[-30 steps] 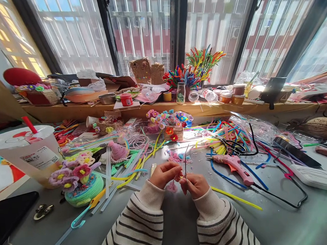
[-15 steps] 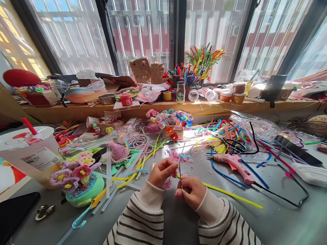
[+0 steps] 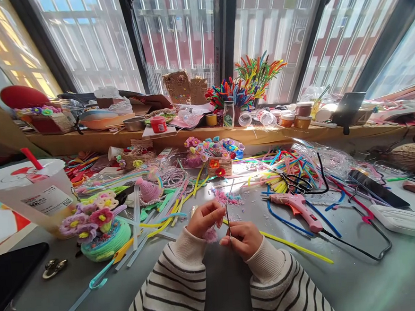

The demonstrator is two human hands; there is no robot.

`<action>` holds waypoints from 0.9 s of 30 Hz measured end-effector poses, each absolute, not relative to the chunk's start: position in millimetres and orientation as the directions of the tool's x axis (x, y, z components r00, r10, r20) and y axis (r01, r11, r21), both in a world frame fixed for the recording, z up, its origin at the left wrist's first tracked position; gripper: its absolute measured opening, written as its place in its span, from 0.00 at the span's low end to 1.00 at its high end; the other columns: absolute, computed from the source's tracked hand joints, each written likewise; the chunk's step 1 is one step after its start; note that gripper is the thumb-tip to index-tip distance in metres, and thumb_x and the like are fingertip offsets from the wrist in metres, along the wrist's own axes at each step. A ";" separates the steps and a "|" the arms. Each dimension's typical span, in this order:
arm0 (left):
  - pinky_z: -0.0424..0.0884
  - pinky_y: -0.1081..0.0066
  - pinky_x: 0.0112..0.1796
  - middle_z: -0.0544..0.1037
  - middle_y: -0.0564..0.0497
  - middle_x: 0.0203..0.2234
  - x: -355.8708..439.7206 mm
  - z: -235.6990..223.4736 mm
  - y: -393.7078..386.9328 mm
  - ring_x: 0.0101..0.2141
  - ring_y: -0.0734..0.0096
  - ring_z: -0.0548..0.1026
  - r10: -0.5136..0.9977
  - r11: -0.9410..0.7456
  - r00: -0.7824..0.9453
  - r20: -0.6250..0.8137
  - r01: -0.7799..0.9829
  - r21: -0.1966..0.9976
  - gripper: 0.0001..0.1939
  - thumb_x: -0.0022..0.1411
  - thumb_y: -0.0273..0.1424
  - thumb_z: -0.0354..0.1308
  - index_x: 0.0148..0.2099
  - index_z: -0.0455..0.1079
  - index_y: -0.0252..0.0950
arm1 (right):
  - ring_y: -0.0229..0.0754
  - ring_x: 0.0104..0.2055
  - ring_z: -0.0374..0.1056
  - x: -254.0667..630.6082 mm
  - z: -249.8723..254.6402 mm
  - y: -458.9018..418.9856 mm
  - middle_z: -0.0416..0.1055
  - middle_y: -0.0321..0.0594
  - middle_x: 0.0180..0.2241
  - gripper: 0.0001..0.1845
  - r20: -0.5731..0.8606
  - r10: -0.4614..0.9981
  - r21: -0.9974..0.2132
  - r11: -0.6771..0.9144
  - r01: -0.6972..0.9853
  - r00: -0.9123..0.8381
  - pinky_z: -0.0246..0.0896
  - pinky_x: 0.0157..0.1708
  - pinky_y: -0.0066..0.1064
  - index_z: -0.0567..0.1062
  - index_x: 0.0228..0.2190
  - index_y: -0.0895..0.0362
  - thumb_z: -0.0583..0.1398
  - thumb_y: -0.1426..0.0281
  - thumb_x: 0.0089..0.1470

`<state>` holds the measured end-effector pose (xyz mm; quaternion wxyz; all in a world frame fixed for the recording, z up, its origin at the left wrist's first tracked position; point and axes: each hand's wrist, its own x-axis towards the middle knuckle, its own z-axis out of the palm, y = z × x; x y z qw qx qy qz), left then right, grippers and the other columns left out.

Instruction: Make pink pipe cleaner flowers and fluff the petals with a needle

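My left hand (image 3: 206, 218) is closed, thumb and fingertips pinching a fuzzy pink chenille piece (image 3: 210, 235) that hangs below the palm. Most of that piece is hidden by my fingers. Facing it, my right hand (image 3: 244, 239) grips slim metal scissors (image 3: 228, 215), seen nearly edge-on with the points upward. The blades stand close beside my left fingertips; whether they touch the pink piece I cannot tell. Just beyond lies a heap of pink and blue fluff clippings (image 3: 232, 199). A yellow chenille stem (image 3: 295, 248) runs out from beside my right hand.
To the right lie a pink glue gun (image 3: 298, 208) with its black cord and black-handled scissors (image 3: 297, 183). On the left stand a drink cup (image 3: 50, 195) and a green pot of chenille flowers (image 3: 107, 240). A flower basket (image 3: 219, 166) sits ahead, below the crowded windowsill (image 3: 192, 140).
The view has shifted slightly. My hands keep nearly the same pose, the pink piece and the scissors still held close together.
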<state>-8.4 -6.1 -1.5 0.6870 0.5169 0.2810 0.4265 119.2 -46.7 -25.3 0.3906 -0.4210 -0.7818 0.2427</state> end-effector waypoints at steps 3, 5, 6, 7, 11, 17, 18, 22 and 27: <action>0.52 0.79 0.17 0.63 0.59 0.10 -8.7 -1.3 -6.3 0.14 0.84 0.59 0.876 0.108 0.479 0.049 -0.295 0.949 0.13 0.40 0.35 0.59 0.19 0.61 0.32 | 0.32 0.17 0.55 120.5 -25.2 -45.2 0.58 0.36 0.12 0.31 0.411 0.851 -0.716 0.524 0.462 -0.328 0.49 0.19 0.25 0.62 0.06 0.59 0.44 0.51 0.47; 0.52 0.79 0.17 0.64 0.58 0.11 -9.0 -1.1 -7.0 0.14 0.84 0.60 0.876 0.116 0.481 0.034 -0.278 0.953 0.12 0.40 0.35 0.59 0.19 0.62 0.31 | 0.32 0.18 0.56 121.2 -26.1 -44.7 0.59 0.37 0.12 0.31 0.419 0.852 -0.719 0.522 0.459 -0.314 0.49 0.20 0.24 0.62 0.06 0.59 0.43 0.52 0.48; 0.52 0.79 0.17 0.64 0.57 0.11 -9.1 -1.0 -7.4 0.14 0.84 0.60 0.876 0.120 0.482 0.026 -0.270 0.955 0.12 0.40 0.35 0.59 0.19 0.62 0.31 | 0.32 0.18 0.56 121.3 -26.6 -44.7 0.59 0.37 0.12 0.32 0.423 0.855 -0.722 0.518 0.459 -0.300 0.50 0.20 0.24 0.62 0.06 0.59 0.43 0.52 0.48; 0.52 0.78 0.17 0.65 0.57 0.11 -9.1 -1.0 -7.8 0.14 0.83 0.60 0.875 0.123 0.483 0.021 -0.265 0.957 0.13 0.40 0.36 0.59 0.19 0.62 0.31 | 0.32 0.17 0.56 121.2 -27.2 -45.0 0.59 0.36 0.12 0.32 0.427 0.860 -0.726 0.511 0.460 -0.281 0.50 0.20 0.24 0.61 0.05 0.59 0.43 0.52 0.48; 0.53 0.78 0.17 0.64 0.56 0.10 -8.8 -1.0 -8.8 0.14 0.82 0.60 0.880 0.107 0.474 0.039 -0.277 0.955 0.13 0.41 0.37 0.58 0.19 0.62 0.32 | 0.33 0.17 0.54 119.3 -27.2 -47.6 0.58 0.37 0.12 0.33 0.412 0.872 -0.737 0.490 0.466 -0.264 0.49 0.20 0.25 0.61 0.07 0.59 0.41 0.49 0.46; 0.54 0.77 0.17 0.64 0.56 0.10 -8.5 -0.9 -10.1 0.14 0.82 0.60 0.871 0.106 0.487 0.057 -0.300 0.948 0.12 0.41 0.35 0.58 0.18 0.62 0.32 | 0.34 0.20 0.53 115.8 -25.8 -50.2 0.57 0.36 0.16 0.34 0.409 0.830 -0.690 0.553 0.466 -0.379 0.48 0.20 0.25 0.62 0.14 0.60 0.36 0.46 0.44; 0.54 0.77 0.17 0.64 0.56 0.10 -8.5 -0.8 -10.5 0.14 0.82 0.60 0.866 0.118 0.498 0.049 -0.297 0.947 0.12 0.40 0.35 0.59 0.18 0.62 0.32 | 0.34 0.20 0.53 115.4 -26.0 -50.2 0.57 0.36 0.16 0.34 0.409 0.826 -0.683 0.559 0.470 -0.387 0.48 0.20 0.25 0.62 0.14 0.60 0.36 0.46 0.44; 0.55 0.77 0.18 0.64 0.56 0.10 -8.0 -0.2 -11.2 0.14 0.82 0.61 0.840 0.139 0.541 0.041 -0.288 0.947 0.11 0.41 0.34 0.58 0.19 0.61 0.32 | 0.34 0.20 0.51 114.5 -28.2 -48.8 0.55 0.35 0.16 0.33 0.409 0.829 -0.669 0.557 0.492 -0.381 0.46 0.20 0.25 0.63 0.16 0.60 0.36 0.46 0.44; 0.55 0.78 0.18 0.64 0.57 0.10 -7.1 0.5 -10.1 0.14 0.82 0.61 0.846 0.114 0.531 0.052 -0.275 0.955 0.12 0.41 0.34 0.58 0.19 0.61 0.32 | 0.33 0.19 0.50 114.9 -32.4 -45.1 0.56 0.35 0.15 0.32 0.397 0.847 -0.667 0.531 0.523 -0.353 0.45 0.19 0.25 0.63 0.14 0.60 0.38 0.47 0.45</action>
